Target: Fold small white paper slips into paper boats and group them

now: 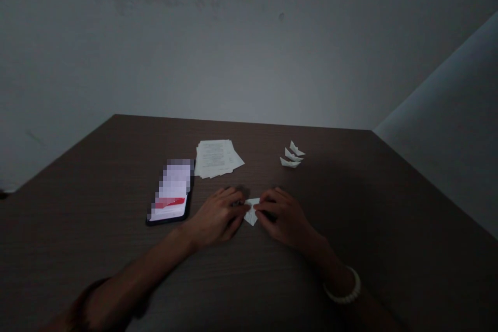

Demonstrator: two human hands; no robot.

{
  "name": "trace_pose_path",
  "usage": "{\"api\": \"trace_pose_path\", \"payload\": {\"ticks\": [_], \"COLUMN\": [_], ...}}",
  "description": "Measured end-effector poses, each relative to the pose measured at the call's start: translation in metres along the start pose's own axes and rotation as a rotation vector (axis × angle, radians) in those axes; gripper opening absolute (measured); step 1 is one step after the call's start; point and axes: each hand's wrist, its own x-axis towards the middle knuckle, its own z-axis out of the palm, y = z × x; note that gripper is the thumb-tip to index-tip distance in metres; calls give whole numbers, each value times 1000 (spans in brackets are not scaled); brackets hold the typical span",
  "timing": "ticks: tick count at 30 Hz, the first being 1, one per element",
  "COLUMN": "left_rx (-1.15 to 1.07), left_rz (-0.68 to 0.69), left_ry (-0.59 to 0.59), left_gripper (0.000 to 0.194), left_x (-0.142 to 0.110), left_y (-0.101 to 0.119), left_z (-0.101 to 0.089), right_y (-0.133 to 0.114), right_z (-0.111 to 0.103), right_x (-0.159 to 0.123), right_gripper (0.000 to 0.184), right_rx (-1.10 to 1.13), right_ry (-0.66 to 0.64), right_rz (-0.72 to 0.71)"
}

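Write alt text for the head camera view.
The left hand and right hand pinch a small folded white paper on a dark wood-grain table. Three small paper boats sit beyond to the right, a stack of printed sheets straight ahead, and a smartphone with a pixelated screen to the left.

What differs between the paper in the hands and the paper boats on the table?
The folded paper is held between the left hand and right hand; the paper boats rest on the table. The folded paper looks flat; the boats stand peaked. Both are pale paper.
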Motion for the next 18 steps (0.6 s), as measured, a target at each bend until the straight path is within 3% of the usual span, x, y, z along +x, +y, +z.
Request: {"api": "trace_pose_path", "payload": {"ticks": [7, 18], "left_rx": [50, 90], "left_rz": [35, 60], "left_ry": [-24, -19], "left_gripper": [30, 27], "left_x": [0, 0], "left_y": [1, 0], "left_z": [-3, 1], "right_y": [1, 3], "right_z": [12, 10], "right_x": [7, 4], "right_gripper": [6, 7], "right_rx": [57, 38], "right_ry": [97, 128], "right_rz": [167, 210]}}
